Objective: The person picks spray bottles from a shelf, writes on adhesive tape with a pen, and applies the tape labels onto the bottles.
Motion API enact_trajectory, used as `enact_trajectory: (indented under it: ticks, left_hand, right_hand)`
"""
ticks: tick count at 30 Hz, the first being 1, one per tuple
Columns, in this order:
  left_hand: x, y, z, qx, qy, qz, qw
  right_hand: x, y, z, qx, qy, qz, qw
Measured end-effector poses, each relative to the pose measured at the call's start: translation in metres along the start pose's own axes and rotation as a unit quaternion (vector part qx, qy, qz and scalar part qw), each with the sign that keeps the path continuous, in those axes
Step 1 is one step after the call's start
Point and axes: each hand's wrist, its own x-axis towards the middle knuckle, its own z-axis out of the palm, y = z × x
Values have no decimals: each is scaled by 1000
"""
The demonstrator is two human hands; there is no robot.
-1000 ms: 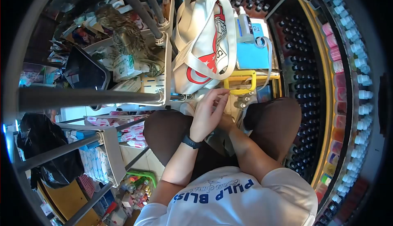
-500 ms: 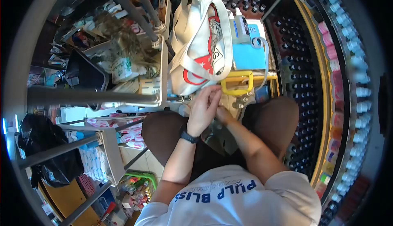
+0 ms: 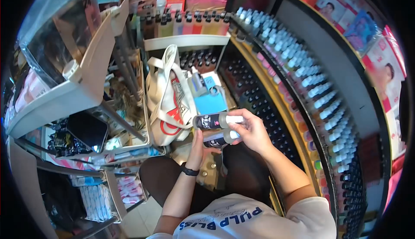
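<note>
My right hand (image 3: pixel 256 131) is closed around the white caps of two small bottles, held tilted sideways over my lap. The upper bottle (image 3: pixel 212 121) has a dark label with pale lettering. Just below it lies the lower bottle (image 3: pixel 217 140), with a similar dark label. My left hand (image 3: pixel 196 151) is upright at the bases of the bottles, its fingers stretched out and touching them. A dark band circles the left wrist.
A white tote bag (image 3: pixel 166 96) stands ahead, beside a blue sheet (image 3: pixel 212 104) and a bottle (image 3: pixel 199 83). Shelves of white-capped bottles (image 3: pixel 311 81) curve along the right. A white rack (image 3: pixel 110 79) stands at the left. Several small bottles (image 3: pixel 206 173) are between my knees.
The view has risen and shifted to the right. My hands, low between my knees before, are now raised, with two bottles in the right one. The yellow handle is out of sight.
</note>
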Motion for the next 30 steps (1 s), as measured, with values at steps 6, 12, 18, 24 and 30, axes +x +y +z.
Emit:
enact_trajectory:
  ticks: [6,12,18,24,30]
  left_hand:
    - [15,-8,16,-126,-121,-31,984]
    - [26,-16,6,-130,-44,-62,989]
    - [34,-15,0,-113,-11,-86,990]
    - [49,-27,-3,-109,26,-102,988]
    - [60,-27,-4,-83,41,-122,988]
  right_hand:
    - [24,-58,-45,-109,-23,-146,983]
    - [99,-93,-173,127,114,-115,979]
    - [198,-64,-296,44,337,-173,925]
    - [295,-34,-390,-257,388,-242,852]
    - [403,4,-483,-575,270,-265,726]
